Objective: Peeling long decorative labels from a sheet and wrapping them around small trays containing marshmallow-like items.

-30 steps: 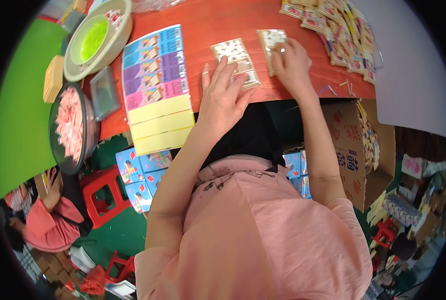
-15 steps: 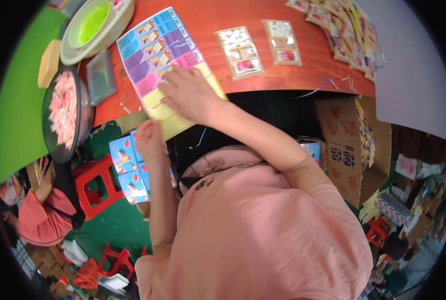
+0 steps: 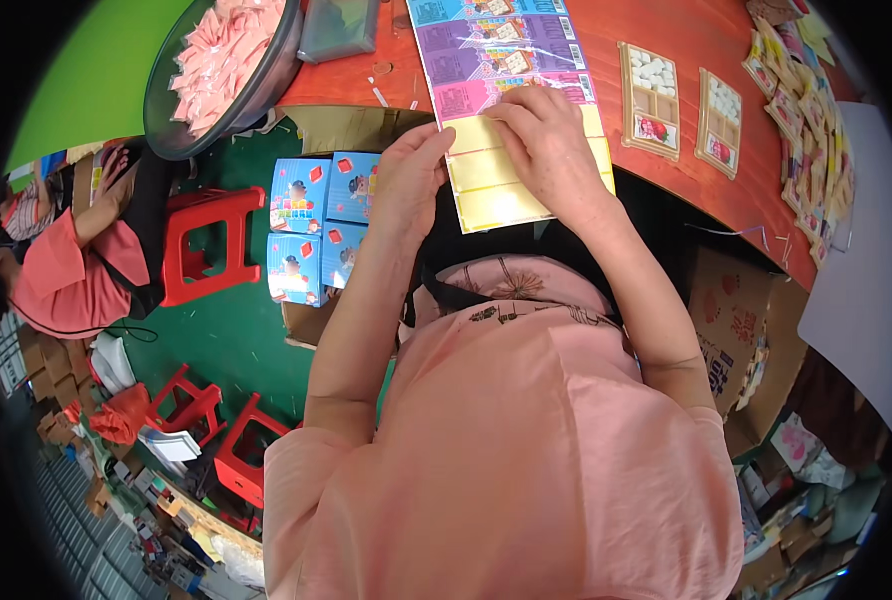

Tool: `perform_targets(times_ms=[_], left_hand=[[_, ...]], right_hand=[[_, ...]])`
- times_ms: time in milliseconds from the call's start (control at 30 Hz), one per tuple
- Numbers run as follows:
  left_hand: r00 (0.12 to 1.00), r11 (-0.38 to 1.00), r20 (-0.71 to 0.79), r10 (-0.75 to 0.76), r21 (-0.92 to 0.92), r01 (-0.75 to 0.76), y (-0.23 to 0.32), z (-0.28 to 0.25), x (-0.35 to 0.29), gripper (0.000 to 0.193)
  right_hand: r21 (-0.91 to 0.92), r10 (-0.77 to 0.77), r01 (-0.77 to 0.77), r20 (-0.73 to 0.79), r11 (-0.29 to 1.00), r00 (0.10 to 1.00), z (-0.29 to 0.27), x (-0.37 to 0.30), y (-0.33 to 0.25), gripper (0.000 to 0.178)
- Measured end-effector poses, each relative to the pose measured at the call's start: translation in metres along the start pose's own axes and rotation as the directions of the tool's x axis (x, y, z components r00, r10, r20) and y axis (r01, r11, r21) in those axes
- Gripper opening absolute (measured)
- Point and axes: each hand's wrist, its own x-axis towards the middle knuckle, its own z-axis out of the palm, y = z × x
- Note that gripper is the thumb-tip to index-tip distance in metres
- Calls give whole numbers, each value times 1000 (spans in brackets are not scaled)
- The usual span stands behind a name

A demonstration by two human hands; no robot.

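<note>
Our label sheet [image 3: 506, 66] is on the red tbl [image 3: 706, 40], yellow end overhanging nr edge. We pinch its L side w/ our L hand [image 3: 414, 180]; our R hand [image 3: 556, 150] is on top, can't tell if gripping. 2 trays [image 3: 644, 102] just R, blue boxes [image 3: 301, 195] lower L.

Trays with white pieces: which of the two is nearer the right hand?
The left tray, between the label sheet and the other tray, which lies farther right.

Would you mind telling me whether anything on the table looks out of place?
Small pale scraps lie loose on the red table left of the printed sheet, and a thin pale strip sticks out past the table's near edge at right. They look stray, being in no pile or container.
</note>
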Motion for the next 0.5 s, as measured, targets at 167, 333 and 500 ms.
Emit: perform_targets(times_ms=[167, 333, 500], left_hand=[[989, 988, -31, 146, 54, -144, -9, -3, 11, 20], [964, 959, -43, 264, 122, -257, -5, 3, 9, 20], [944, 931, -51, 327, 190, -313, -8, 0, 12, 17]], right_hand=[[59, -42, 43, -13, 997, 999, 21, 19, -12, 17], [47, 2, -4, 29, 999, 1000, 29, 28, -13, 13], [70, -28, 21, 106, 997, 994, 24, 39, -13, 10]])
